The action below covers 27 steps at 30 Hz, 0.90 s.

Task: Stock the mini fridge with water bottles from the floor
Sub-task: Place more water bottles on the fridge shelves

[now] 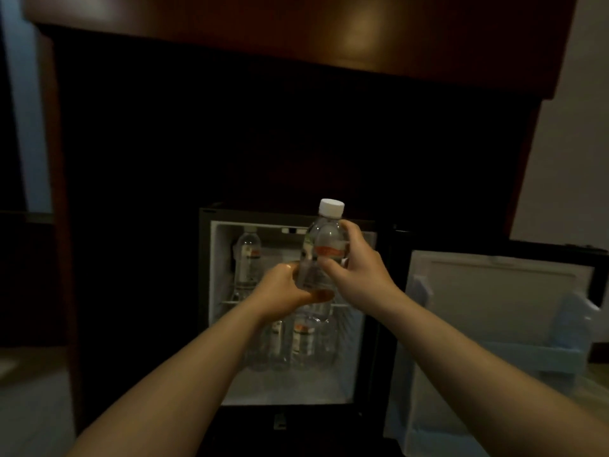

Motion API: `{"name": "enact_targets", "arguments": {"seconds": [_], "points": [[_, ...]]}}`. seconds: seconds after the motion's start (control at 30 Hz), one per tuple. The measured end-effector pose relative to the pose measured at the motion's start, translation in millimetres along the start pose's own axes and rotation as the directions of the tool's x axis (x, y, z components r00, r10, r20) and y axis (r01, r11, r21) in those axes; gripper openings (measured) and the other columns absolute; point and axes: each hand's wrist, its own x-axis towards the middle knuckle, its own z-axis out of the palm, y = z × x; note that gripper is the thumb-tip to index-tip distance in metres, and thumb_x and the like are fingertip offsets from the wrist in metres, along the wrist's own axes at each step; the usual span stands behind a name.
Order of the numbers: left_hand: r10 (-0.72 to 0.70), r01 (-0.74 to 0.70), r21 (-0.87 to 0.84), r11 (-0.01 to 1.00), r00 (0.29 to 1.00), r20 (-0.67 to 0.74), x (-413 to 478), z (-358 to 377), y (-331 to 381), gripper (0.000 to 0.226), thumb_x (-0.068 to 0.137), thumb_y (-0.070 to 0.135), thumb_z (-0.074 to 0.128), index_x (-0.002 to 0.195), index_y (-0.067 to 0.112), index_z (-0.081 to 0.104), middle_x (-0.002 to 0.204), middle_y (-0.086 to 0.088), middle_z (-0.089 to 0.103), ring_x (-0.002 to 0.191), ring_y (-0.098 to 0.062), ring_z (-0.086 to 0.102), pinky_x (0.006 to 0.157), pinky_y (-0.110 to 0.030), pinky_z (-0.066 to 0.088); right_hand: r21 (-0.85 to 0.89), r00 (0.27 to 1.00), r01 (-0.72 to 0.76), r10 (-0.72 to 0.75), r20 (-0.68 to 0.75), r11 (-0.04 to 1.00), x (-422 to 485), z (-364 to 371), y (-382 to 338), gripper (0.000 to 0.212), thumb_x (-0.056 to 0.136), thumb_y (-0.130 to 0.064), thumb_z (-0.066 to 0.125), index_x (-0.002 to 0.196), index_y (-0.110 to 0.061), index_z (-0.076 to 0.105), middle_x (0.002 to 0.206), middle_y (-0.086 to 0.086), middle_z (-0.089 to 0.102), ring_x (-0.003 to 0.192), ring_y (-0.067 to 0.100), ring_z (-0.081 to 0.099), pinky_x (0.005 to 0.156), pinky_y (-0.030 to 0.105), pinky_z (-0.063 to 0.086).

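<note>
A clear water bottle [324, 245] with a white cap and an orange label is held upright in front of the open mini fridge [206, 291]. My right hand [357, 268] grips its middle, and my left hand [283, 295] holds its base from below. Inside the fridge, one bottle [247, 258] stands on the upper wire shelf at the left. Several more bottles [303, 341] stand on the fridge floor below, partly hidden by my arms.
The fridge door [494, 308] hangs open to the right, its pale blue door rack [540, 354] at the bottom. A dark wooden cabinet [296, 127] surrounds the fridge, with a brown countertop above. Pale floor shows at lower left.
</note>
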Motion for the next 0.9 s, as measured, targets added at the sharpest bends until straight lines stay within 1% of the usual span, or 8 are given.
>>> {"name": "enact_targets", "arguments": {"seconds": [0.17,0.3,0.37,0.47,0.6,0.67,0.8,0.9], "points": [[0.001,-0.005,-0.052,0.999,0.996,-0.087,11,-12,-26,0.024,0.075,0.027,0.074,0.091,0.038,0.061,0.087,0.017,0.068,0.083,0.007,0.065,0.067,-0.008,0.05,0.037,1.0,-0.009,0.009,0.007,0.999,26,36,8,0.053,0.088,-0.017,0.061,0.134,-0.027,0.036,0.111,-0.009,0.061,0.106,0.01,0.059,0.076,0.014,0.044],[-0.124,0.136,0.069,0.988,0.98,-0.152,29,-15,-50,0.026,0.075,0.036,0.072,0.096,0.037,0.057,0.092,0.013,0.064,0.09,-0.008,0.063,0.076,-0.026,0.052,0.047,1.0,-0.018,0.017,0.024,0.999,41,59,24,0.05,0.089,-0.016,0.06,0.131,-0.03,0.037,0.1,-0.018,0.058,0.104,0.009,0.061,0.065,0.004,0.046],[-0.195,0.231,0.174,0.957,0.959,-0.204,38,-16,-61,0.029,0.075,0.041,0.07,0.099,0.035,0.055,0.091,0.014,0.058,0.089,-0.008,0.059,0.077,-0.028,0.049,0.043,0.999,-0.022,0.02,0.039,0.999,47,70,34,0.052,0.089,-0.016,0.059,0.132,-0.032,0.035,0.107,-0.013,0.06,0.108,0.011,0.06,0.074,0.01,0.05],[-0.157,0.196,0.189,0.962,0.967,-0.201,47,-13,-75,0.03,0.078,0.037,0.068,0.105,0.028,0.057,0.103,0.009,0.063,0.097,-0.01,0.06,0.089,-0.034,0.051,0.014,0.999,-0.038,0.038,0.014,0.999,55,85,50,0.059,0.088,-0.019,0.06,0.136,-0.035,0.03,0.125,-0.003,0.058,0.115,0.015,0.057,0.089,0.032,0.053],[-0.071,0.1,0.142,0.985,0.977,-0.199,48,-7,-94,0.031,0.081,0.03,0.067,0.109,0.022,0.06,0.106,0.005,0.067,0.099,-0.009,0.063,0.092,-0.037,0.052,0.023,1.0,-0.017,0.017,-0.023,1.0,57,104,74,0.057,0.086,-0.017,0.062,0.133,-0.036,0.035,0.121,-0.01,0.06,0.113,0.009,0.058,0.094,0.031,0.05],[-0.041,0.069,0.112,0.991,0.971,-0.237,51,-4,-104,0.03,0.081,0.03,0.067,0.109,0.021,0.06,0.104,0.005,0.068,0.097,-0.007,0.064,0.089,-0.035,0.053,0.042,0.999,-0.011,0.013,-0.043,0.999,60,113,87,0.056,0.086,-0.016,0.063,0.133,-0.034,0.037,0.115,-0.015,0.06,0.11,0.006,0.059,0.095,0.031,0.051],[-0.073,0.088,0.03,0.996,0.94,-0.334,61,-1,-126,0.02,0.083,0.025,0.066,0.1,0.026,0.055,0.1,0.008,0.065,0.093,-0.007,0.063,0.081,-0.025,0.053,0.058,0.998,-0.066,0.067,-0.008,0.996,74,133,107,0.069,0.087,-0.016,0.062,0.145,-0.029,0.026,0.134,-0.002,0.055,0.124,0.014,0.052,0.102,0.041,0.047],[-0.12,0.095,-0.083,0.992,0.911,-0.394,66,2,-143,0.022,0.085,0.022,0.063,0.102,0.032,0.053,0.089,0.022,0.059,0.089,0.004,0.059,0.068,-0.008,0.044,0.081,0.996,-0.088,0.089,-0.014,0.993,84,148,116,0.069,0.087,-0.015,0.062,0.145,-0.031,0.027,0.134,-0.002,0.055,0.123,0.015,0.052,0.1,0.043,0.048]]}}
